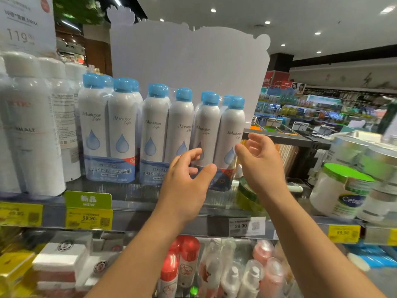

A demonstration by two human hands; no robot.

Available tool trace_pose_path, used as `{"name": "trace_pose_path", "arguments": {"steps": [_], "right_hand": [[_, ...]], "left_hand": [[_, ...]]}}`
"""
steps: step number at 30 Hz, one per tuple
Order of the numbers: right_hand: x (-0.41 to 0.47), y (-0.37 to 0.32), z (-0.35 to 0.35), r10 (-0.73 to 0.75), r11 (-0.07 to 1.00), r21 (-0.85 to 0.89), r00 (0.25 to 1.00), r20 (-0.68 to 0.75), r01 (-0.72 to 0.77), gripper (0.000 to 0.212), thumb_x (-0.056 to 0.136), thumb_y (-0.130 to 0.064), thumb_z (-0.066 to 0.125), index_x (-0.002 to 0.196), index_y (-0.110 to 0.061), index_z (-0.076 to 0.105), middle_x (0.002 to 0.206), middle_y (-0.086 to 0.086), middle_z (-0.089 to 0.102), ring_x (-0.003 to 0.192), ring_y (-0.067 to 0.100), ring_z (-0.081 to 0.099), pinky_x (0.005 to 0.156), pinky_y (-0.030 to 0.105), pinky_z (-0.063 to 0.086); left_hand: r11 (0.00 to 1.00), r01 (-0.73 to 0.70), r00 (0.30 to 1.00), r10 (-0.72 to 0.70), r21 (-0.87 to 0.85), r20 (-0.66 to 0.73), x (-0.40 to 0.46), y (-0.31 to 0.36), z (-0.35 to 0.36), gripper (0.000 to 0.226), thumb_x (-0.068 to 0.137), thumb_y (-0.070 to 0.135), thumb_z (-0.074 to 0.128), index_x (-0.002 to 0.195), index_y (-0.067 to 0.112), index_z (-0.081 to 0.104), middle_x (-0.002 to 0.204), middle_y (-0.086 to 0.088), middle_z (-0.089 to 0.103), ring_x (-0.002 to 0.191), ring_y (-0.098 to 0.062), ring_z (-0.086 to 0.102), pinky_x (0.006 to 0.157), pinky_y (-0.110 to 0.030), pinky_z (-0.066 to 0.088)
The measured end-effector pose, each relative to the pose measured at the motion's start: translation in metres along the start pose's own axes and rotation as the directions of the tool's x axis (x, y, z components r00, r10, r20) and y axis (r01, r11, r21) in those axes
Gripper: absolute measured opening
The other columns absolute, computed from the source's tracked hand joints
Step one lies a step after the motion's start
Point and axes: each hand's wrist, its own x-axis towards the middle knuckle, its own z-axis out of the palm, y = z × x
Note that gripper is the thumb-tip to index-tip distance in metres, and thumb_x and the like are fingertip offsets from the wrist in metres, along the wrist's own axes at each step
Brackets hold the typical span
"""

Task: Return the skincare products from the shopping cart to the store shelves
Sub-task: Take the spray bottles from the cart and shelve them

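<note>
Left hand (184, 179) and right hand (260, 162), fingers loosely spread, flank the twin-pack (217, 136), hiding its lower label; contact unclear.

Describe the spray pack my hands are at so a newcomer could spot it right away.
On the top shelf, find the row of blue-capped JM Solution spray packs. Yours is the rightmost twin pack, between the left hand and right hand. Unlike its neighbours, it ends the row, beside a green-lidded jar.

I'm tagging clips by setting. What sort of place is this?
Most likely a supermarket or drugstore skincare aisle: shrink-wrapped blue-capped spray bottles on a shelf, yellow price tags along its edge, more stocked aisles behind.
</note>
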Motion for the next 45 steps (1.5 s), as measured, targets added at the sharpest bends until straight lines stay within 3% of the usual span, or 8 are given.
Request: {"name": "trace_pose_path", "arguments": {"steps": [5,12,21,25,29,36,39,45], "right_hand": [[-0.029,-0.007,-0.001,-0.095,0.982,0.147,0.985,-0.144,0.116,0.032,0.098,-0.026,0.068,0.129,-0.018,0.062,0.123,-0.005,0.068,0.111,0.004,0.065,0.099,0.028,0.054],[-0.09,-0.002,0.002,-0.197,0.924,0.269,0.94,-0.278,0.273,0.02,0.098,-0.017,0.059,0.118,-0.018,0.062,0.118,0.006,0.07,0.111,0.014,0.068,0.095,0.027,0.052],[-0.178,0.017,-0.047,0.02,0.941,0.319,0.919,-0.394,0.116,0.031,0.094,-0.035,0.058,0.118,-0.016,0.063,0.118,0.012,0.07,0.116,0.029,0.068,0.1,0.05,0.054],[-0.21,0.025,-0.088,0.097,0.952,0.305,0.9,-0.425,0.041,0.034,0.09,-0.04,0.06,0.118,-0.02,0.064,0.119,0.008,0.072,0.117,0.027,0.068,0.1,0.048,0.054],[-0.247,0.031,-0.146,0.138,0.956,0.293,0.866,-0.48,0.011,0.024,0.093,-0.036,0.061,0.113,-0.024,0.068,0.118,0.007,0.074,0.116,0.026,0.069,0.094,0.042,0.057],[-0.347,0.048,-0.262,0.277,0.954,0.27,0.732,-0.623,-0.131,0.024,0.096,-0.033,0.056,0.115,-0.027,0.069,0.117,0.004,0.075,0.115,0.023,0.069,0.096,0.046,0.055],[-0.399,0.057,-0.307,0.345,0.938,0.287,0.624,-0.701,-0.196,0.02,0.094,-0.037,0.057,0.106,-0.04,0.074,0.115,0.003,0.076,0.113,0.022,0.07,0.095,0.047,0.055],[-0.492,0.074,-0.386,0.508,0.86,0.437,0.376,-0.775,-0.262,0.018,0.106,-0.018,0.054,0.116,-0.02,0.069,0.111,0.006,0.077,0.11,0.032,0.071,0.082,0.043,0.059]], "left_hand": [[0.984,-0.002,0.999,0.008,-0.18,0.031,-0.015,-0.002,-0.013,0.047,0.071,0.068,0.061,0.116,0.057,0.057,0.128,0.026,0.059,0.109,0.007,0.06,0.096,-0.035,0.055],[0.919,0.042,0.982,0.034,-0.391,0.185,-0.046,-0.012,-0.018,0.058,0.074,0.062,0.066,0.129,0.043,0.062,0.127,0.02,0.065,0.116,-0.005,0.065,0.103,-0.049,0.052],[0.843,0.144,0.892,0.117,-0.518,0.437,-0.099,-0.017,0.016,0.055,0.079,0.051,0.067,0.132,0.038,0.063,0.13,0.008,0.066,0.117,-0.021,0.066,0.098,-0.047,0.054],[0.804,0.232,0.832,0.127,-0.547,0.54,-0.126,-0.008,0.048,0.051,0.077,0.052,0.067,0.127,0.04,0.066,0.126,0.005,0.068,0.114,-0.026,0.066,0.091,-0.041,0.057],[0.788,0.31,0.753,0.138,-0.533,0.643,-0.164,0.008,0.091,0.053,0.076,0.053,0.067,0.127,0.036,0.067,0.125,0.002,0.068,0.115,-0.025,0.066,0.091,-0.048,0.056],[0.769,0.472,0.565,0.112,-0.432,0.818,-0.266,0.053,0.18,0.061,0.071,0.049,0.069,0.128,0.026,0.066,0.124,-0.002,0.069,0.108,-0.024,0.068,0.087,-0.044,0.056],[0.767,0.527,0.467,0.099,-0.366,0.879,-0.319,0.07,0.216,0.056,0.075,0.039,0.07,0.128,0.022,0.066,0.121,-0.002,0.071,0.104,-0.021,0.067,0.083,-0.04,0.054],[0.784,0.576,0.303,0.056,-0.23,0.951,-0.413,0.088,0.264,0.065,0.062,0.053,0.07,0.121,0.025,0.068,0.113,0.003,0.074,0.097,-0.018,0.068,0.083,-0.044,0.053]]}}
